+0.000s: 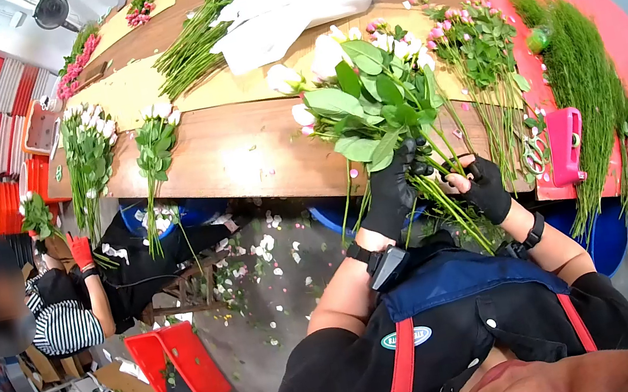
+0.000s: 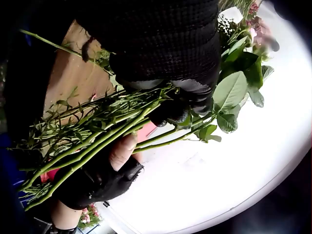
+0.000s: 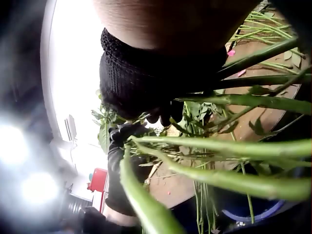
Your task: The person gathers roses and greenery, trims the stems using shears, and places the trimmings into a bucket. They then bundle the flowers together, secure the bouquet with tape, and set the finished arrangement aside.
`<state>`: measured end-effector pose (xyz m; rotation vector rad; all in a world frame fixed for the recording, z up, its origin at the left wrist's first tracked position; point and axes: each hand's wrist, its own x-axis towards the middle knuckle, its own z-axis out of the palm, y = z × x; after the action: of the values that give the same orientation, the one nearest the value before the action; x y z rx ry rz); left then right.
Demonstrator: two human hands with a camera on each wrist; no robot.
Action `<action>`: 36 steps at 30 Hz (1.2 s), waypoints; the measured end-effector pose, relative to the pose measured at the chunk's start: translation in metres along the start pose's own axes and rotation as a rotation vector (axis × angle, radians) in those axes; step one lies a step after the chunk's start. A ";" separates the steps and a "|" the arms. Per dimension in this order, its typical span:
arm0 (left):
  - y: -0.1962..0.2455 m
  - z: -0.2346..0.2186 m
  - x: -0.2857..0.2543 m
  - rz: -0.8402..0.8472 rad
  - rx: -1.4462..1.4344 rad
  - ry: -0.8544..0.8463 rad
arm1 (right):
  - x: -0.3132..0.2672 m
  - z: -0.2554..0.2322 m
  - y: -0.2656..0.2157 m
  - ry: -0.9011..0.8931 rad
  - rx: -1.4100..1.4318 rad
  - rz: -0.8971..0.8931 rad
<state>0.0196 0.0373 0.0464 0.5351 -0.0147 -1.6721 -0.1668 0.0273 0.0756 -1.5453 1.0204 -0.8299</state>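
A bouquet of white roses and broad green leaves (image 1: 376, 97) is held above the table's near edge. The left hand (image 1: 390, 189), in a black glove, grips its stems just below the leaves; in the left wrist view that hand (image 2: 165, 53) has its fingers curled round them. Lower down, the right hand (image 1: 484, 187), gloved in black with bare fingertips, pinches stems between thumb and fingers. Long green stems (image 2: 92, 148) slant past the right thumb in the left wrist view. Stems cross close to the camera in the right wrist view, beside the right hand (image 3: 146, 80).
The wooden table (image 1: 239, 150) bears white paper (image 1: 297, 2), cut stems (image 1: 199, 44), pink roses (image 1: 470, 34), a pink holder (image 1: 566, 146), scissors (image 1: 535, 154) and feathery greens (image 1: 584, 81). Another person (image 1: 70, 310) sits at the left, near a red crate (image 1: 209, 365). Petals litter the floor.
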 end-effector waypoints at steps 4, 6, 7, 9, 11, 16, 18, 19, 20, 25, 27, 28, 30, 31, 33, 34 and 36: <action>-0.005 0.004 -0.007 -0.016 0.102 0.068 | 0.007 0.004 0.003 0.040 -0.013 0.017; -0.005 0.004 -0.007 -0.057 0.092 0.051 | 0.008 0.007 -0.008 0.065 0.021 0.082; -0.005 0.005 -0.008 -0.054 0.062 0.080 | 0.008 0.005 -0.007 0.069 0.014 0.088; -0.007 0.013 -0.011 -0.049 0.001 0.136 | 0.006 0.002 -0.004 0.076 -0.003 0.101; -0.002 0.017 -0.012 0.069 0.109 0.138 | 0.004 -0.001 -0.004 0.118 -0.001 0.056; 0.007 0.010 -0.012 0.178 0.066 0.080 | -0.003 -0.021 0.011 0.094 -0.150 -0.088; 0.009 0.012 -0.014 0.171 0.089 0.017 | -0.008 -0.021 0.012 0.024 -0.132 -0.055; 0.008 0.013 -0.016 0.174 0.103 0.050 | -0.010 -0.017 0.011 -0.002 -0.067 0.005; 0.006 0.015 -0.018 0.176 0.117 0.083 | -0.011 -0.016 0.008 -0.023 -0.141 -0.006; 0.001 0.011 -0.010 0.123 0.102 0.107 | -0.012 -0.010 -0.003 -0.026 -0.305 -0.188; 0.002 0.015 -0.013 0.117 0.098 0.050 | -0.009 -0.008 -0.005 -0.001 -0.374 -0.250; 0.002 0.018 -0.016 0.114 0.096 0.020 | -0.006 -0.007 -0.008 -0.007 -0.381 -0.243; -0.005 0.012 -0.017 0.164 0.185 0.035 | -0.001 -0.003 -0.017 -0.004 -0.368 -0.247; -0.008 0.008 -0.017 0.188 0.229 0.042 | 0.001 -0.001 -0.019 -0.009 -0.381 -0.268; -0.009 0.003 -0.014 0.221 0.229 -0.055 | 0.004 0.000 -0.022 -0.018 -0.408 -0.308; -0.009 0.002 -0.013 0.239 0.229 -0.105 | 0.005 -0.001 -0.025 -0.058 -0.420 -0.299; -0.009 0.004 -0.012 0.225 0.266 -0.045 | 0.002 0.002 -0.031 -0.044 -0.407 -0.282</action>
<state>0.0109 0.0491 0.0518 0.6698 -0.3224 -1.4696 -0.1584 0.0291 0.1058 -2.0809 0.9929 -0.8069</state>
